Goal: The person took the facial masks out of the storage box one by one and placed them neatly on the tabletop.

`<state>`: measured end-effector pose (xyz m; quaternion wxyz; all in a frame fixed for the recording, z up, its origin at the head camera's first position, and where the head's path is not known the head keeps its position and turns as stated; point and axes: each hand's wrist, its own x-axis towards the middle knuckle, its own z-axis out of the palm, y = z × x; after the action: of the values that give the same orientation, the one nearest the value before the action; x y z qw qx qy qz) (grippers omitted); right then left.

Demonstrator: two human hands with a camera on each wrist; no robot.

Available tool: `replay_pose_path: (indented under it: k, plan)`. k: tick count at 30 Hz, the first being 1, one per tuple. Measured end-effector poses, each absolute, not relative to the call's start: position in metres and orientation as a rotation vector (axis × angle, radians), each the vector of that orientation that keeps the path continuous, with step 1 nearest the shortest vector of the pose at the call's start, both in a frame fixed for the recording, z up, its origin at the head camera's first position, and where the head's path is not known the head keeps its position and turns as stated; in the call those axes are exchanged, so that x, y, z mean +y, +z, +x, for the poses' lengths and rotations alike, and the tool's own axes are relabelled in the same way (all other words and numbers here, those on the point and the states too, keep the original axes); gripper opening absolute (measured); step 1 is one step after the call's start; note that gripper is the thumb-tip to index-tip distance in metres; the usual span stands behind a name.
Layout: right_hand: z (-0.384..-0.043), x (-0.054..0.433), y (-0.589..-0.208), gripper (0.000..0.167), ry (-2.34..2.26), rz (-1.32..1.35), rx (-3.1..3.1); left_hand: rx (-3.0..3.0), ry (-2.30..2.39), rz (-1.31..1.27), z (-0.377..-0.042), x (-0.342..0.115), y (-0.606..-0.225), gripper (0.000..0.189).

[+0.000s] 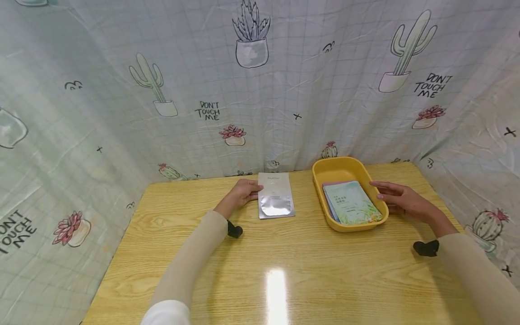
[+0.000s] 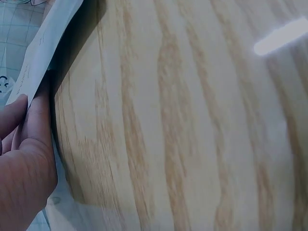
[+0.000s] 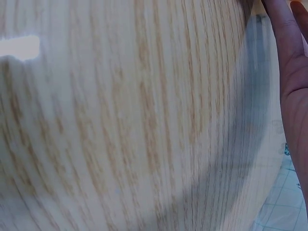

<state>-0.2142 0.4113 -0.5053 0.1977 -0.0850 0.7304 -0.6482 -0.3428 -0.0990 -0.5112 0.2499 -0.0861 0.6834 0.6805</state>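
Observation:
In the head view, my left hand (image 1: 242, 191) pinches the left edge of a white and silver foil sachet (image 1: 276, 198), thumb on top and fingers underneath. The left wrist view shows the sachet (image 2: 45, 45) tilted, with its near edge raised over the wood and the thumb (image 2: 13, 115) on its face. At the right side of a yellow plastic basket (image 1: 318, 192), my right hand (image 1: 406, 201) has its fingers stretched out to the rim. Inside the basket lies a small stack of flat sachets, a pale green one (image 1: 351, 203) with plant pictures on top. Only part of my right hand (image 3: 294, 72) shows in the right wrist view.
The wooden table (image 1: 260, 253) carries a bright light reflection near its front. Behind it and at both sides hangs a curtain (image 1: 260, 90) printed with cacti. A black strap piece (image 1: 425, 248) sits at the right wrist, another (image 1: 234, 229) at the left.

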Motion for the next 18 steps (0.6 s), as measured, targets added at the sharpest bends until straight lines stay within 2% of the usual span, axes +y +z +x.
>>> replay_pose_path:
  k: [5, 18]
  plan:
    - [-0.213, 0.411, -0.505, 0.054, -1.809, -0.229, 2.053, 1.877, 1.839, -0.237, -0.345, -0.108, -0.512, 0.024]
    - [-0.214, 0.412, -0.504, 0.053, -1.844, -0.256, 1.989, 1.908, 1.832, -0.257, -0.343, -0.146, -0.500, 0.036]
